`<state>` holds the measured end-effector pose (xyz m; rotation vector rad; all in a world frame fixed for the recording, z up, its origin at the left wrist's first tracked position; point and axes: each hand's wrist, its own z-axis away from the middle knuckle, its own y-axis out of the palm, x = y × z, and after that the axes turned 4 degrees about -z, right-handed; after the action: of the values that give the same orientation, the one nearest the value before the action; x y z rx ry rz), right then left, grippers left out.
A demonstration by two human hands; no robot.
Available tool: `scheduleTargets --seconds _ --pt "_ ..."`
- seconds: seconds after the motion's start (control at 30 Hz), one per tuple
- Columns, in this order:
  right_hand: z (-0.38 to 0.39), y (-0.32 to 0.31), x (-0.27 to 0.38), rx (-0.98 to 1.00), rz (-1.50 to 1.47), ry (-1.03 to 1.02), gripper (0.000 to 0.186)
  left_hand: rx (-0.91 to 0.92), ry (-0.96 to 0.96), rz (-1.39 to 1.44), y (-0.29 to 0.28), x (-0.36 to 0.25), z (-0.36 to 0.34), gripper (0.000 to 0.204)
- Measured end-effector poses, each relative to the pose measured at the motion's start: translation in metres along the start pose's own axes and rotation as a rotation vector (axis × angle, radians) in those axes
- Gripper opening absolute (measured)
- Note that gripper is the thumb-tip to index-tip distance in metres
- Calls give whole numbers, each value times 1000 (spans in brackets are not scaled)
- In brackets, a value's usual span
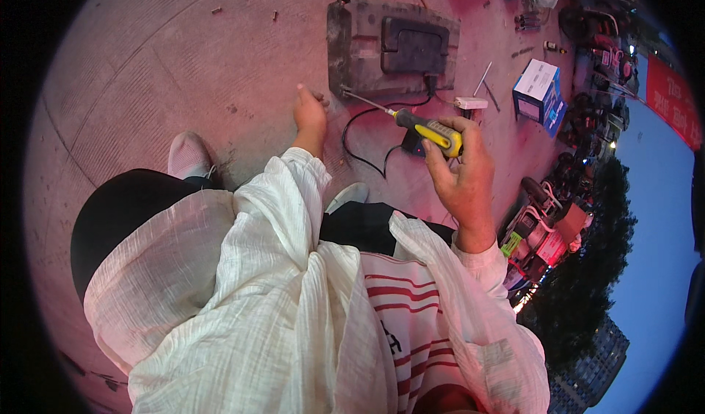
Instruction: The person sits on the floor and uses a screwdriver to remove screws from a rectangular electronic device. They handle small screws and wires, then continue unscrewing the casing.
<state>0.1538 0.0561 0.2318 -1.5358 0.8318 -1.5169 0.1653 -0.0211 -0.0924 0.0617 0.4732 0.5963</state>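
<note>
My right hand point(466, 168) grips a screwdriver point(427, 132) by its yellow and black handle. Its metal shaft slants up to the left, and the tip meets the near left corner of a dusty dark plastic case point(360, 51). Just below that corner is my left hand point(311, 114), with one finger extended, the others loosely bent and nothing visible in it. A black folding handle point(415, 45) lies on top of the case. From a plug at its near right side, a black cable point(351, 152) loops down to a black box point(413, 142), partly hidden behind the screwdriver.
A white, pale block point(471, 103) and a thin rod point(482, 78) lie right of the case. Beyond them stands a blue and white carton point(540, 95). Parked two-wheelers point(543, 223) line the right side. My shoes point(192, 155) rest on the concrete floor point(169, 69).
</note>
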Motion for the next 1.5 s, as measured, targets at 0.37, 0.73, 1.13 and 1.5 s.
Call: scheduleTargets --seconds 0.37,0.73,1.13,1.5 --pt "4 -5 4 57 113 150 38 20 -70 -4 -1 -10 10 59" --pt "0 -1 -2 18 59 -22 35 15 -36 -46 -1 -10 9 63" --pt "-2 -10 -3 52 -41 -100 39 87 -97 23 -6 -7 0 60" --pt "0 -7 0 -29 -50 51 35 119 -139 19 -6 -10 0 62"
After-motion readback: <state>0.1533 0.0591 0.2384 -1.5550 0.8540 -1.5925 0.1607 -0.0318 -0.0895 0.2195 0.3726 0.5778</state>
